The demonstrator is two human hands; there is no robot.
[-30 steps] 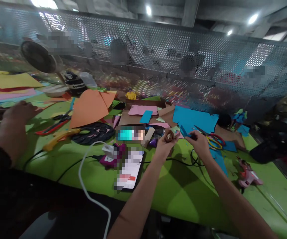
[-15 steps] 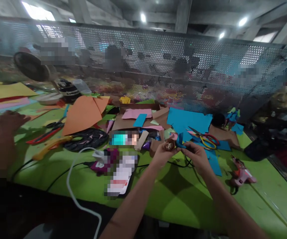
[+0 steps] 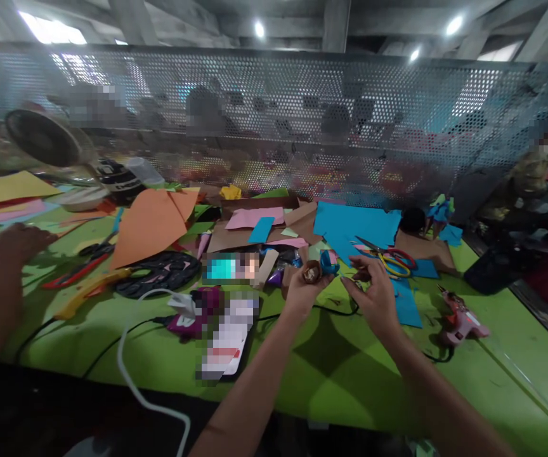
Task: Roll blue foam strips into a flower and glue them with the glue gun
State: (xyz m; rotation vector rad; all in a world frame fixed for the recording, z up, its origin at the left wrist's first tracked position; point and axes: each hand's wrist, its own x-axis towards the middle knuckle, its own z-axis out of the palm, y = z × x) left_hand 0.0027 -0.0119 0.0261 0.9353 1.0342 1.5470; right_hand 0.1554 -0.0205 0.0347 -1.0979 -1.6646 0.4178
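Left hand (image 3: 301, 292): thumb and fingers curled around the brown roll (image 3: 311, 273), gripping it from below; the thumb tip points toward the right hand (image 3: 373, 291).
Right hand: thumb and forefinger clearly parted, the other fingers loosely bent; it looks empty, its fingertips just beside the blue curl (image 3: 328, 262).
Brown roll: in the left hand's grasp, well apart from the right hand, its hollow end facing up and toward the wearer; pale stuff shows inside.
Blue curl: between the two hands, above the left thumb tip and right next to the brown roll; whether it is joined to the roll cannot be told.
Blue sheet (image 3: 354, 222): beyond both hands, flat among scraps.
Scissors (image 3: 392, 261): just beyond the right hand, blades partly on the blue sheet.
Blue strip (image 3: 407, 303): right of the right hand, on the tabletop (image 3: 331, 397).
Pink glue gun (image 3: 462, 324): farther right of the right hand, lying on its side.
Phone (image 3: 236, 336): left of the left forearm, screen blurred.
Purple box (image 3: 198, 311): left of the phone, a white plug on it.
Orange paper (image 3: 153, 222): far left of the left hand.
Co-worker's hand (image 3: 14, 251): at the far left, well apart from both hands.
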